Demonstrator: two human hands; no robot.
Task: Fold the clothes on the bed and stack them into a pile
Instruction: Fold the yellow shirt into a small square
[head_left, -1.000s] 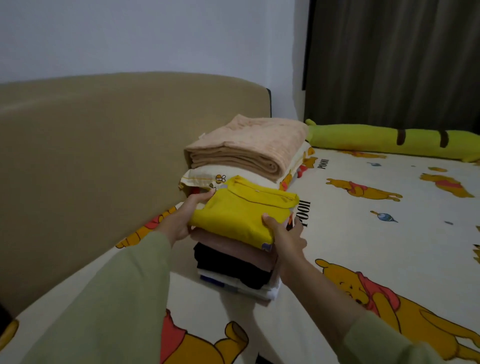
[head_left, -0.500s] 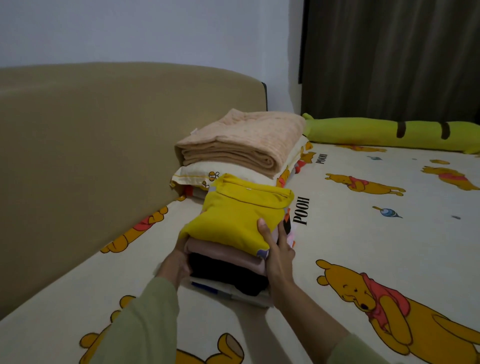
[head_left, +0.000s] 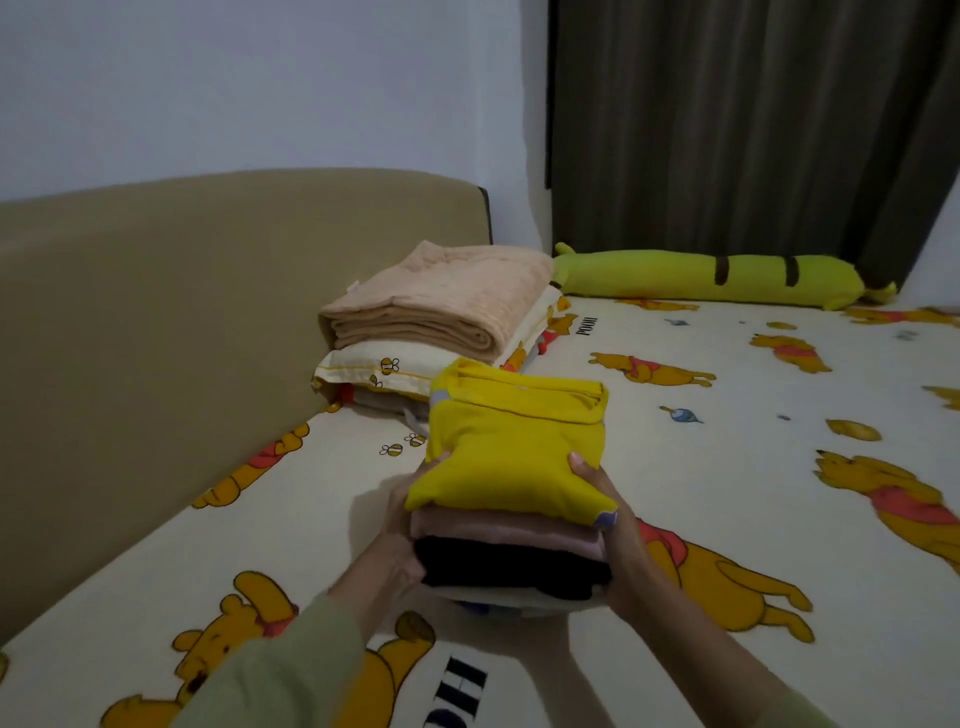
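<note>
Both hands, left hand (head_left: 400, 545) and right hand (head_left: 621, 540), gripped a pile of folded clothes (head_left: 511, 525), yellow garment (head_left: 511, 441) uppermost, over the bed (head_left: 753, 467).

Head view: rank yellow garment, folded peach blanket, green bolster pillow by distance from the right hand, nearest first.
1. Yellow garment: top of the stack, touched by the right hand at its near right edge.
2. Peach blanket: folded on a pillow by the headboard, beyond the stack and left.
3. Green bolster pillow: farthest, along the curtain at the back.
</note>
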